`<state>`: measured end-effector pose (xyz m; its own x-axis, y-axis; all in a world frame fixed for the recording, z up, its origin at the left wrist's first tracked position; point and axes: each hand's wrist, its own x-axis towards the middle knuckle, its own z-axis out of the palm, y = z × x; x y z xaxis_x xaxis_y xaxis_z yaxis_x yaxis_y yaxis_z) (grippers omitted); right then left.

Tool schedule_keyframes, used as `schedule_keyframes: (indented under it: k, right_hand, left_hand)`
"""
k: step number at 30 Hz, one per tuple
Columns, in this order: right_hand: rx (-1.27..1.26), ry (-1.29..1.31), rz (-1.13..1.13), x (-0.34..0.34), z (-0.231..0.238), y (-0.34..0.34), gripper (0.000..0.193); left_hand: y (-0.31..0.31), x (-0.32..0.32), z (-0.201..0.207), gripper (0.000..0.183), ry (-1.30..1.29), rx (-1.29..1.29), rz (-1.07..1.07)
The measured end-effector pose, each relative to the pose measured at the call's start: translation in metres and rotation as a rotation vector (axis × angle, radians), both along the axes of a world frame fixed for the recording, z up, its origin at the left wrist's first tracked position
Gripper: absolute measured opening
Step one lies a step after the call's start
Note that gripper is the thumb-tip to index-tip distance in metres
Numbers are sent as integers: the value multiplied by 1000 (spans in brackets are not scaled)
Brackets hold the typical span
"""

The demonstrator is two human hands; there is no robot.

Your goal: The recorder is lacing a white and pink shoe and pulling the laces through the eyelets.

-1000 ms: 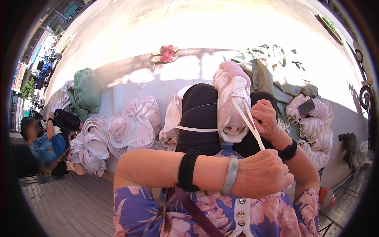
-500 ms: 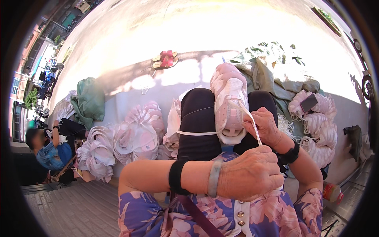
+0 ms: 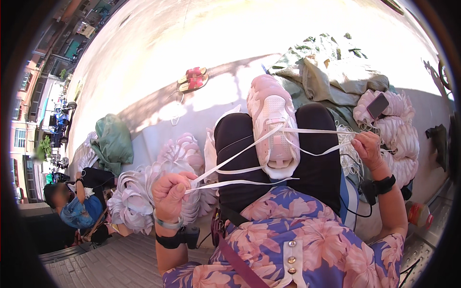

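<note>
A pale pink sneaker [image 3: 272, 126] rests sole-down on my lap, between my black-trousered legs [image 3: 317, 163]. White flat strips [image 3: 240, 156] run from the shoe out to both sides. My left hand [image 3: 172, 192] is closed on the strip ends at the lower left, pulled taut. To the right of the shoe, my right hand [image 3: 369, 149] pinches other strip ends. Both wrists wear black bands.
Bundles of white looped strips [image 3: 144, 192] lie at my left, more white bundles [image 3: 398, 134] with a dark phone [image 3: 378, 105] at my right. A green cloth [image 3: 113, 141], red sandals [image 3: 192, 79], olive fabric [image 3: 331, 77]. Another person [image 3: 77, 206] sits at lower left.
My hands were together over my lap one second ago; they have spread apart, left hand going left and right hand right, drawing the white strips taut from the shoe.
</note>
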<state>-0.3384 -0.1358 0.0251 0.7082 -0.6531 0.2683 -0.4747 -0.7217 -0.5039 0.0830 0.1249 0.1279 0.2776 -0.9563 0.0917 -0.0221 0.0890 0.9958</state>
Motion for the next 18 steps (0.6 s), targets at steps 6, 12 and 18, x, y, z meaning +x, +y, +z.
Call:
schedule_keyframes:
  k: [6,12,18]
  right_hand:
    - [115,-4,-501,-49,-19,-23,19]
    - [-267,186,-292,6,4,-12,11]
    - [-276,-78,87,122,21,28,33]
  left_hand:
    - [12,90,-60,18,-12,98,434]
    - [-43,57,-80,6,-1307,78,301]
    - [-98,-71,-73,28,-871,-48,25]
